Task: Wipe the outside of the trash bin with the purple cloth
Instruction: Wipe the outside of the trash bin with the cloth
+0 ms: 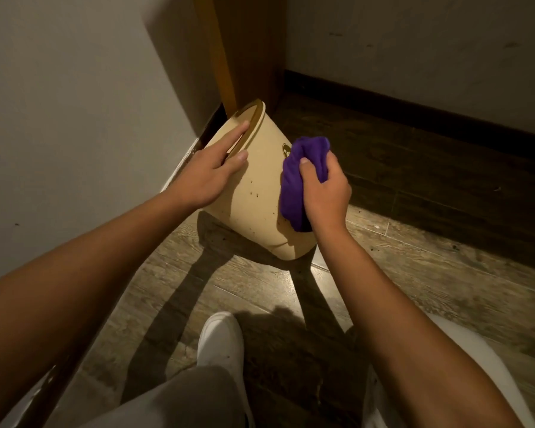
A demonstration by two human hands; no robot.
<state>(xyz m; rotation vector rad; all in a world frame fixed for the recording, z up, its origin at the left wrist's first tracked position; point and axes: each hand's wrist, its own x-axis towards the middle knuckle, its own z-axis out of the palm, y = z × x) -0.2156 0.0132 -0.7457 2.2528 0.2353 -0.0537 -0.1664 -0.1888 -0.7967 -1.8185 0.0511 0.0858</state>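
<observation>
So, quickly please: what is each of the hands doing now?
Left hand: open, fingers flat on the tilted beige trash bin near its rim.
Right hand: closed on the purple cloth, pressing it against the bin.

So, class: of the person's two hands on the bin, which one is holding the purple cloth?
The right hand: it grips the bunched purple cloth against the bin's side. The left hand is bare, resting flat near the trash bin rim.
</observation>
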